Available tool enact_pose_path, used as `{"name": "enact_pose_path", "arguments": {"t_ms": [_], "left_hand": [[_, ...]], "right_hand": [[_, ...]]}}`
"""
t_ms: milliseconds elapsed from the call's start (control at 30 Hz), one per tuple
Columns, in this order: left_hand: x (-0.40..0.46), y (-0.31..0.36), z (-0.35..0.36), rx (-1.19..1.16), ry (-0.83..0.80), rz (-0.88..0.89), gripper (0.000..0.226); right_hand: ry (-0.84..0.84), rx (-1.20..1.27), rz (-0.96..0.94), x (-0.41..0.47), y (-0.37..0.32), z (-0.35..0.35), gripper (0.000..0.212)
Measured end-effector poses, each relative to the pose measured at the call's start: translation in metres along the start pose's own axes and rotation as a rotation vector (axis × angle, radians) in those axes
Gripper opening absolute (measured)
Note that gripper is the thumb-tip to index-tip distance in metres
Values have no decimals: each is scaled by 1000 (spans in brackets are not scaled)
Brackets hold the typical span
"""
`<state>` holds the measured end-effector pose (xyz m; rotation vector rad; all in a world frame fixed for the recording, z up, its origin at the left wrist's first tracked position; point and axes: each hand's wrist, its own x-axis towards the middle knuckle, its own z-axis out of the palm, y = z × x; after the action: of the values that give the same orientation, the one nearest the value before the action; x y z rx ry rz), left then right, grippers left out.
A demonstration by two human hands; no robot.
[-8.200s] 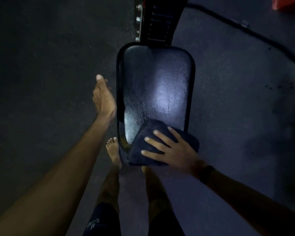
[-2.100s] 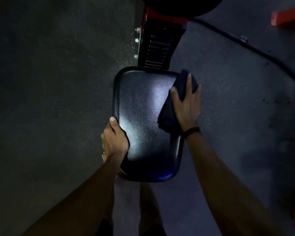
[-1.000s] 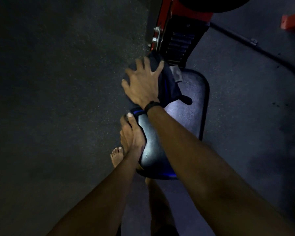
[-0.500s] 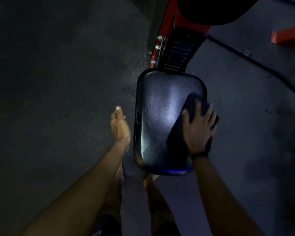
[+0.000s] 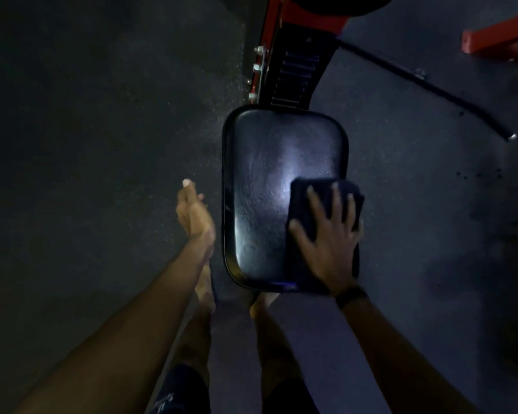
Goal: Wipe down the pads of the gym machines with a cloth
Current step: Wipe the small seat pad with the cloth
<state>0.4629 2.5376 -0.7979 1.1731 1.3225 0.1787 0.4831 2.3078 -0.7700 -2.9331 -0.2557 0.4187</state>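
A black padded seat [image 5: 263, 186] of a gym machine lies below me, glossy under a patch of light. A folded dark blue cloth [image 5: 314, 201] sits on the seat's right near part. My right hand [image 5: 329, 237] presses flat on the cloth with fingers spread. My left hand [image 5: 193, 212] hangs in the air just left of the seat, fingers straight, touching nothing.
The machine's red and black frame [image 5: 284, 61] rises behind the seat. A black bar [image 5: 425, 85] lies on the floor at the right, with red frame parts [image 5: 497, 40] beyond it. My bare feet stand on dark rubber floor [image 5: 87, 144] under the seat's near edge.
My right hand has slid the cloth toward the seat's near right corner and spread its fingers wider. My left hand stays off the pad, where 1 s ago it gripped the seat's left edge.
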Motion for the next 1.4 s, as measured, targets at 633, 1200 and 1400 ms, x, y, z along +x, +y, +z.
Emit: {"name": "enact_pose_path", "arguments": {"t_ms": [633, 1200, 1400], "left_hand": [[-14, -2, -16, 35, 51, 58, 46], [-57, -22, 15, 512, -93, 84, 61], [-47, -29, 22, 571, -8, 155, 67]], "right_hand": [[23, -428, -765, -73, -91, 42, 45], [74, 181, -225, -41, 38, 15, 76], [58, 799, 256, 101, 17, -18, 83]]}}
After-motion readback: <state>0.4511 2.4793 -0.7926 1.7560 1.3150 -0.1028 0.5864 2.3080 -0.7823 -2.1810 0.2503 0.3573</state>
